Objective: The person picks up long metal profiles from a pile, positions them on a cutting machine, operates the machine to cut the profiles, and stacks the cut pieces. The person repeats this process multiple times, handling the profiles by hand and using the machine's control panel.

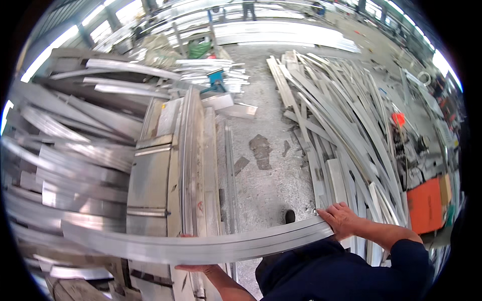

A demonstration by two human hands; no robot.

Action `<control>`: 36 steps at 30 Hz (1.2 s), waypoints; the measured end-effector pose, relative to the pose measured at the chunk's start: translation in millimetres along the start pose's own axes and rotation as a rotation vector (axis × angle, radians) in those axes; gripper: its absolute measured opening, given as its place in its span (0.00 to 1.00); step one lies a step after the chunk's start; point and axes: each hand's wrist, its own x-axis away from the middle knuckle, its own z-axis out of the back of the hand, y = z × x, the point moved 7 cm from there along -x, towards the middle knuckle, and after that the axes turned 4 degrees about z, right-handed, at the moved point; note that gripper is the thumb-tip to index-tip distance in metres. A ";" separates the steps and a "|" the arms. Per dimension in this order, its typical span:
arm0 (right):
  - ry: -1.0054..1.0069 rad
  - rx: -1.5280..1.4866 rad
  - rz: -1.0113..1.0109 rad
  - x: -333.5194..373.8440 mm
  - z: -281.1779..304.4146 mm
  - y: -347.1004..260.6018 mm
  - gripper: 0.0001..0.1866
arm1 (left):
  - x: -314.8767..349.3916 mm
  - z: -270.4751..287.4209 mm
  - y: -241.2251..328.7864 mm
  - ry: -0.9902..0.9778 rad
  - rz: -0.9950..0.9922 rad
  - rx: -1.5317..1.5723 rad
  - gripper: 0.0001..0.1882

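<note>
A long silver aluminium profile (251,245) lies crosswise before my body, its far end reaching left over the stacked metal. From below, my left hand (198,268) supports its middle, with the thumb or a finger showing at the upper edge; the rest of that grip is hidden behind the profile. At the right end my right hand (341,219) is closed around it, fingers over the top edge. Under the profile's middle runs a long bench-like stack of flat metal pieces (148,183) with upright channel lengths (193,150) along its right side.
Piles of metal strips (85,165) fill the left. Many long profiles (346,120) lie on the floor to the right. Between them runs a grey concrete aisle (266,195) with flat scraps (260,150). An orange-red box (425,205) stands at far right; a person (249,10) is at the back.
</note>
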 end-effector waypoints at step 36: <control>0.440 -0.449 0.070 -394.1 52.4 576.0 0.49 | -428.1 -368.3 -450.1 -0.534 0.275 0.033 0.27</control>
